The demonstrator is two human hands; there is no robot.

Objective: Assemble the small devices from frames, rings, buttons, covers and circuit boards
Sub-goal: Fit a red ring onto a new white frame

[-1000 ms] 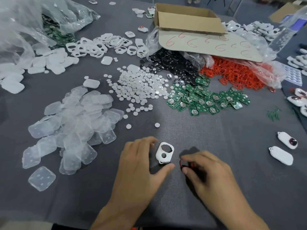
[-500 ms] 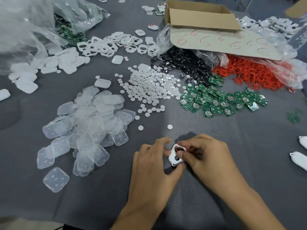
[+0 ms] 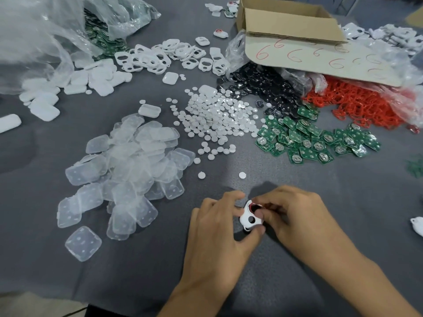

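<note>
On the near side of the white button pile, the left hand pinched a white frame, probably to keep it steady. The right hand, touching the left, pinched a red ring at the frame's larger opening, apparently to seat it.

The bench is dark grey. The covers are clear and milky with small dots. The buttons are white, the circuit boards green with silver circles, and the rings red. The cardboard flap is beige with red sixes. The frame is white.
</note>
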